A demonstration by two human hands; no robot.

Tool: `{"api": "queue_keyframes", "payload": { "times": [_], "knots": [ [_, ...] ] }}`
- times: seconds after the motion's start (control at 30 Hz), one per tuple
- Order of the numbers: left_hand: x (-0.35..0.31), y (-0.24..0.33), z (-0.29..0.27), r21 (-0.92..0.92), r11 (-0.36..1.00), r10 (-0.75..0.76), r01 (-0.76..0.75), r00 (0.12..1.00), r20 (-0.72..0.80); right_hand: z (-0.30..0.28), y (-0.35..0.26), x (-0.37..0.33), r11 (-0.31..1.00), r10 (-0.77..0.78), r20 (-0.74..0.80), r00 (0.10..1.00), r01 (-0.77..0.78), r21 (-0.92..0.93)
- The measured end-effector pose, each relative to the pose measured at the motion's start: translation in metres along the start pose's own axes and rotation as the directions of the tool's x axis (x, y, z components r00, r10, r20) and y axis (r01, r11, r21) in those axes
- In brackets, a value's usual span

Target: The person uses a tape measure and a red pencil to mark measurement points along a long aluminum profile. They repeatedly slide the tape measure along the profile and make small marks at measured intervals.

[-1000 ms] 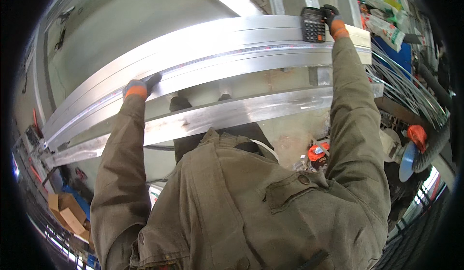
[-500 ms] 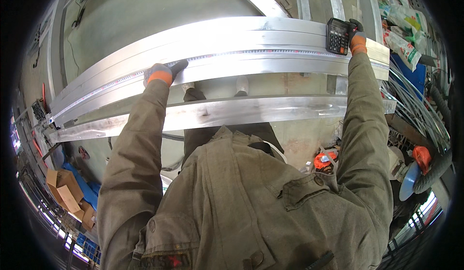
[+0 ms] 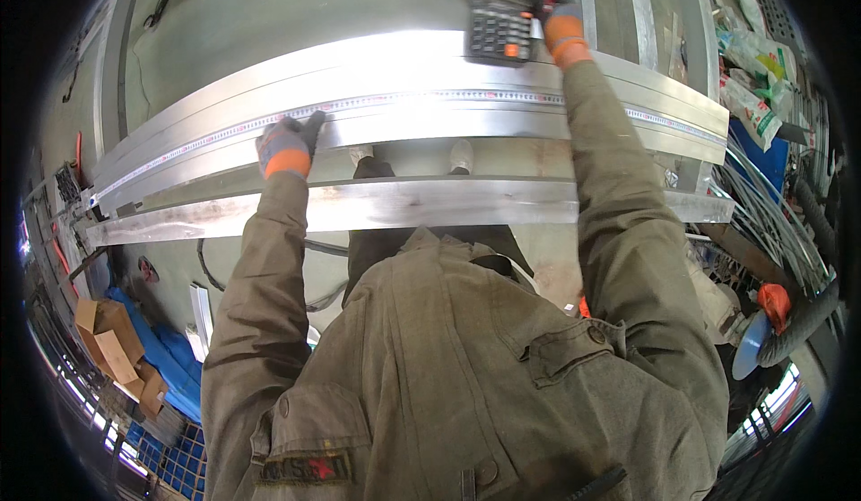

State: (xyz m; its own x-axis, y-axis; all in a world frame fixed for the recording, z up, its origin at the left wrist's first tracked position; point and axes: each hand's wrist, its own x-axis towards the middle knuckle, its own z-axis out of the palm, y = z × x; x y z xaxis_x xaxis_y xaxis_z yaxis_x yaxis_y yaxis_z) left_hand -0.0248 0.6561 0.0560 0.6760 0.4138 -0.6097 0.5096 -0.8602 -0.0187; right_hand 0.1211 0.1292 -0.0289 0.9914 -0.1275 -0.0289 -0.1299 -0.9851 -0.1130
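Workshop floor, grey concrete (image 3: pixel 269 26), seen from above past the person's olive work jacket (image 3: pixel 466 366). Long aluminium profiles (image 3: pixel 404 88) lie stacked crosswise in front of the body, bright under glare; a measuring tape (image 3: pixel 377 104) runs along the top profile from far left to far right. A separate flat metal bar (image 3: pixel 404 205) lies nearer the body, parallel to the stack.

Left hand (image 3: pixel 287 147), in a grey glove with orange cuff, rests palm-down on the near edge of the profiles, fingers curled over the edge just below the tape. Right hand (image 3: pixel 554 18), same kind of glove, is closed around a dark calculator (image 3: pixel 498 24), held above the far side of the stack, keypad facing up.

Surroundings: cardboard boxes (image 3: pixel 108 339) and blue sheeting (image 3: pixel 166 362) at lower left; coiled grey cables (image 3: pixel 771 223) and plastic-wrapped bags (image 3: pixel 749 70) at right.
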Motion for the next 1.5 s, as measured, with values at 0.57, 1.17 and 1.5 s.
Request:
{"api": "queue_keyframes", "payload": {
  "times": [0.57,1.17,1.5],
  "knots": [
    [0.076,-0.135,-0.023,-0.051,0.996,-0.088,0.078,0.969,-0.230,-0.001,-0.361,-0.061,0.589,0.183,0.068,0.981,-0.165,0.791],
    [0.099,-0.121,-0.017,-0.030,0.985,-0.174,0.172,0.981,-0.082,-0.045,-0.236,-0.162,0.181,0.374,0.032,0.927,-0.107,0.978],
    [0.146,-0.132,-0.008,0.121,0.974,-0.186,0.191,0.981,-0.054,-0.019,-0.145,-0.295,0.269,0.419,0.082,0.904,-0.209,0.940]
  ]
}}
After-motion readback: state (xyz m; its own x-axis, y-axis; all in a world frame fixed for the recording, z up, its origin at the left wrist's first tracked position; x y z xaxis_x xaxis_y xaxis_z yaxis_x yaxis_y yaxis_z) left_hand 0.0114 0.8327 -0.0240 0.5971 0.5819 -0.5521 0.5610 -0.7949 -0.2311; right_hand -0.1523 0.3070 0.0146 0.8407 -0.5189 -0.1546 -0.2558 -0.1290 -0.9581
